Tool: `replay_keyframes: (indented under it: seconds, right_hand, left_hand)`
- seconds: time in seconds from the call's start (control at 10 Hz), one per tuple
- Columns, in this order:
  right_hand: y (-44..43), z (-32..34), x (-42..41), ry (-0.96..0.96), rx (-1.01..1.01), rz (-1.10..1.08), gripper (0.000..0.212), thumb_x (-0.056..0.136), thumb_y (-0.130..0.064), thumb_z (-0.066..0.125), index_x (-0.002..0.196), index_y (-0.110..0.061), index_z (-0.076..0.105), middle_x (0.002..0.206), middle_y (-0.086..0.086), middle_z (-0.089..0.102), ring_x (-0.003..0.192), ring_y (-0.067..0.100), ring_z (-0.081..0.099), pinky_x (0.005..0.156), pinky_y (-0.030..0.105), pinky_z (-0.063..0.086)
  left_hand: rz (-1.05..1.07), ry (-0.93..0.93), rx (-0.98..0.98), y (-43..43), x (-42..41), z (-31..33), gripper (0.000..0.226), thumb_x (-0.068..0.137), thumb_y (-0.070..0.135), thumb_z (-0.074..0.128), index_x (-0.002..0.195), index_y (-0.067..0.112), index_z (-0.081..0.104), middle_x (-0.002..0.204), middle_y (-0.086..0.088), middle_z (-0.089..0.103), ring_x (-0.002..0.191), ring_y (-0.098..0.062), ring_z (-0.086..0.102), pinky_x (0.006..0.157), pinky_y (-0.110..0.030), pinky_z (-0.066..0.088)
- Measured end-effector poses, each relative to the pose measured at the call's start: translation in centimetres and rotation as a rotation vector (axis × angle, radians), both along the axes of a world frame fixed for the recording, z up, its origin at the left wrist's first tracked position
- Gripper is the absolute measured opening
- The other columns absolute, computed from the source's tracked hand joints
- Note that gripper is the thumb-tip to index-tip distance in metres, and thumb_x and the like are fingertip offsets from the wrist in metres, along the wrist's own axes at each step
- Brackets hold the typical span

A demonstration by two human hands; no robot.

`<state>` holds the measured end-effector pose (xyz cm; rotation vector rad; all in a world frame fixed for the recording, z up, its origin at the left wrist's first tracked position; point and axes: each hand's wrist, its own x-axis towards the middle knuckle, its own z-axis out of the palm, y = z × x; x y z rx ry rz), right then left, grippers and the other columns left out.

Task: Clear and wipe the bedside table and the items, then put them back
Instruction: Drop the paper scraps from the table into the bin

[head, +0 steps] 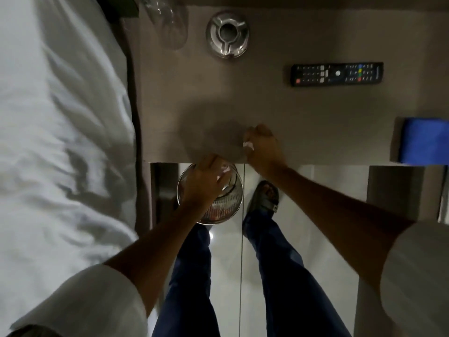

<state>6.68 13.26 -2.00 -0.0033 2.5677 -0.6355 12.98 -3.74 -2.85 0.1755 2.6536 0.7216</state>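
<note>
Left hand (205, 182) grips mesh bin (213, 198) rim below table (303, 113) front edge, right hand (263, 147) fisted on scraps at edge; ashtray (227, 35) 12 o'clock, remote (337, 73) 2 o'clock.

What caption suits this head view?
Left hand holds metal bin at table edge; right hand sweeps scraps toward it.

You look almost straight down from head height, close over the bedside table (291, 113) across the upper frame, floor (226, 251) at lower centre.
</note>
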Motion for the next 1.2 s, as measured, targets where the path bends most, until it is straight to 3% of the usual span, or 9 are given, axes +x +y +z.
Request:
replay_keyframes:
  seconds: [0.1, 0.2, 0.4, 0.6, 0.7, 0.8, 0.9, 1.0, 1.2]
  right_hand:
    - [-1.9, -0.5, 6.1, -0.010, -0.061, 0.007, 0.032, 0.085, -0.002, 0.056, 0.115, -0.010, 0.051, 0.120, 0.014, 0.050, 0.101, 0.029, 0.056, 0.077, 0.042, 0.056]
    - [-3.3, -1.4, 10.5, -0.069, -0.080, 0.020, 0.040, 0.084, -0.007, 0.063, 0.119, -0.012, 0.046, 0.119, 0.014, 0.053, 0.094, 0.028, 0.062, 0.070, 0.034, 0.056]
    - [-4.6, -4.4, 14.8, -0.179, -0.131, -0.065, 0.030, 0.088, -0.011, 0.054, 0.116, -0.013, 0.043, 0.101, 0.015, 0.063, 0.083, 0.031, 0.066, 0.067, 0.041, 0.057]
    - [-4.8, -5.6, 15.5, -0.153, -0.117, -0.047, 0.035, 0.083, -0.006, 0.059, 0.117, -0.013, 0.050, 0.111, 0.018, 0.058, 0.098, 0.032, 0.060, 0.072, 0.039, 0.054]
    - [-3.9, -4.6, 14.7, -0.157, -0.095, -0.052, 0.028, 0.084, -0.006, 0.056, 0.112, -0.011, 0.052, 0.106, 0.017, 0.060, 0.100, 0.032, 0.059, 0.070, 0.037, 0.053]
    - [-2.4, -3.0, 12.5, -0.098, -0.062, -0.063, 0.023, 0.086, -0.006, 0.052, 0.109, -0.009, 0.053, 0.101, 0.014, 0.064, 0.098, 0.030, 0.058, 0.068, 0.037, 0.052]
    - [-0.4, -0.3, 9.7, 0.002, -0.074, -0.085, 0.023, 0.085, -0.009, 0.046, 0.107, -0.008, 0.054, 0.101, 0.013, 0.063, 0.092, 0.028, 0.059, 0.067, 0.040, 0.054]
    - [1.9, 2.1, 5.6, 0.131, -0.090, -0.085, 0.019, 0.085, -0.012, 0.045, 0.100, -0.006, 0.054, 0.095, 0.013, 0.060, 0.081, 0.028, 0.057, 0.063, 0.042, 0.053]
    - [8.6, 2.9, -4.6, 0.220, 0.058, -0.146, 0.042, 0.074, 0.001, 0.055, 0.115, -0.008, 0.051, 0.115, 0.015, 0.054, 0.102, 0.031, 0.052, 0.074, 0.033, 0.041]
  left_hand:
    - [-0.041, -0.137, -0.055, -1.9, 3.9, -1.0, 0.029, 0.092, 0.031, 0.064, 0.112, 0.010, 0.067, 0.122, -0.013, 0.066, 0.114, -0.032, 0.060, 0.098, -0.045, 0.050]
    - [-0.039, -0.319, -0.044, -3.6, 7.2, -2.5, 0.031, 0.098, 0.028, 0.055, 0.123, 0.011, 0.061, 0.129, -0.011, 0.062, 0.119, -0.027, 0.058, 0.096, -0.026, 0.038]
    - [0.061, -0.517, -0.100, -4.2, 9.2, -5.2, 0.037, 0.094, 0.038, 0.058, 0.126, 0.018, 0.063, 0.124, -0.009, 0.067, 0.114, -0.029, 0.061, 0.097, -0.041, 0.045]
    - [-0.053, -0.526, -0.166, -4.1, 10.1, -7.0, 0.044, 0.095, 0.045, 0.054, 0.133, 0.022, 0.056, 0.129, -0.007, 0.063, 0.118, -0.028, 0.059, 0.096, -0.038, 0.045]
    - [-0.161, -0.449, -0.078, -3.9, 9.6, -6.1, 0.049, 0.101, 0.040, 0.047, 0.145, 0.019, 0.042, 0.145, -0.009, 0.050, 0.135, -0.027, 0.047, 0.110, -0.034, 0.037]
    - [-0.203, -0.334, -0.096, -3.8, 7.0, -4.7, 0.037, 0.100, 0.032, 0.048, 0.132, 0.016, 0.058, 0.137, -0.010, 0.060, 0.129, -0.026, 0.054, 0.110, -0.042, 0.041]
    - [-0.234, -0.013, -0.129, -3.2, 3.5, -2.4, 0.026, 0.093, 0.023, 0.050, 0.097, 0.013, 0.074, 0.093, -0.011, 0.077, 0.085, -0.027, 0.072, 0.073, -0.034, 0.056]
    - [-0.285, 0.230, -0.130, -2.2, -0.7, -0.1, 0.023, 0.085, 0.024, 0.053, 0.084, 0.017, 0.075, 0.075, -0.003, 0.075, 0.064, -0.025, 0.069, 0.055, -0.028, 0.053]
    - [-0.345, 0.436, -0.146, 1.6, -12.9, 1.5, 0.014, 0.087, 0.022, 0.064, 0.094, 0.014, 0.073, 0.090, -0.010, 0.072, 0.082, -0.033, 0.068, 0.068, -0.038, 0.055]
